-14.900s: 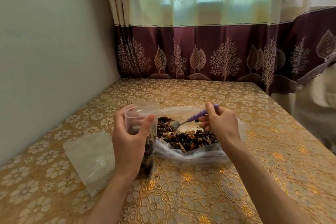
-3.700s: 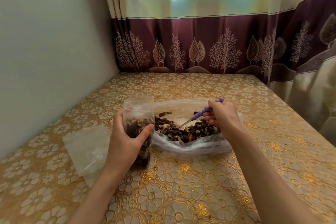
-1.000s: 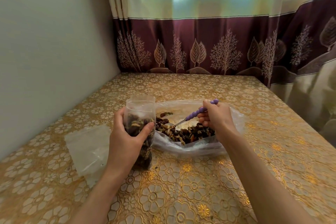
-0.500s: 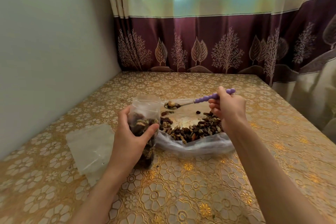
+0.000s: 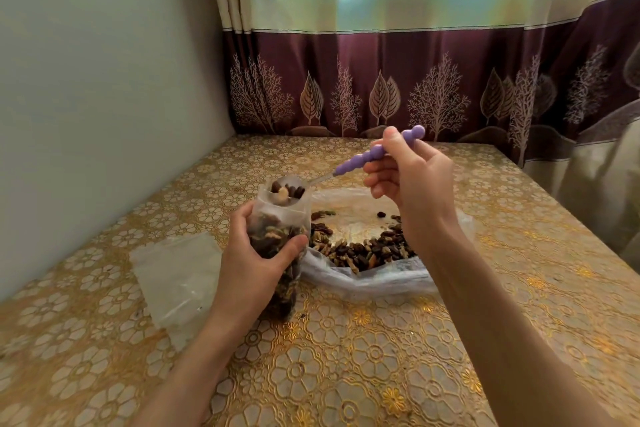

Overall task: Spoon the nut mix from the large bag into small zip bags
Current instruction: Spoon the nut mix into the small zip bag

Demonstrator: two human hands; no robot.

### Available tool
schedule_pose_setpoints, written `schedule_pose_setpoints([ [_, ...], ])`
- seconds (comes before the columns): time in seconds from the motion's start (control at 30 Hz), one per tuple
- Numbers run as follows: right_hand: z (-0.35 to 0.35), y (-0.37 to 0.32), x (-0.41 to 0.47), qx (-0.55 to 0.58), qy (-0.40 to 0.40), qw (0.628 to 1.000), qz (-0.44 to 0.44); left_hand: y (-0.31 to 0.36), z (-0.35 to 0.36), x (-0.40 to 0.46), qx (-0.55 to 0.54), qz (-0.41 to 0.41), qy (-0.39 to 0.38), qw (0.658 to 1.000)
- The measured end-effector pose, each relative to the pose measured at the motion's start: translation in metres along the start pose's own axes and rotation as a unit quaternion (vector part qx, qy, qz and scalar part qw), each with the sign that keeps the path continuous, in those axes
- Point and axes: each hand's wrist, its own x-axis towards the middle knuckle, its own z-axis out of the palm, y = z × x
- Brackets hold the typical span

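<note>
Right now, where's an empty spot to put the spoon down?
Bare tablecloth lies nearer you than the large bag, and right of it too. Between the empty zip bags and the large bag it's crowded.

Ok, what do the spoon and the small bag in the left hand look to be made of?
Spoon: beaded purple handle, matte, likely plastic or silicone; a thin shiny neck, probably metal. Small bag: clear, slightly frosted thin plastic film; the nut mix shows through it, and it creases under the left hand.

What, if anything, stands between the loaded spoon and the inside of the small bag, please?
Nothing visible: the spoon bowl sits at the open mouth of the small zip bag, which the left hand holds upright.
</note>
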Motion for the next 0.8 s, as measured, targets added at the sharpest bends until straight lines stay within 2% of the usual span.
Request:
schedule_pose_setpoints([
  [0.17, 0.003, -0.001, -0.002, -0.018, -0.049, 0.997, -0.053, 0.000, 0.000, 0.000, -0.009, -0.001, 0.005, 1.000],
  [0.3, -0.002, 0.001, 0.001, 0.014, -0.017, 0.999, -0.049, 0.000, 0.000, 0.000, -0.003, 0.000, 0.014, 1.000],
  [0.5, -0.019, 0.019, 0.011, 0.021, 0.125, 0.992, 0.012, 0.003, -0.004, 0.000, -0.011, 0.019, 0.038, 0.999],
  [0.67, -0.033, 0.040, 0.014, -0.104, 0.131, 0.984, 0.059, 0.004, -0.005, 0.000, -0.007, 0.023, 0.050, 0.998],
  [0.8, -0.037, 0.055, 0.016, -0.128, 0.121, 0.977, 0.118, 0.003, -0.004, 0.001, -0.010, 0.018, 0.053, 0.998],
])
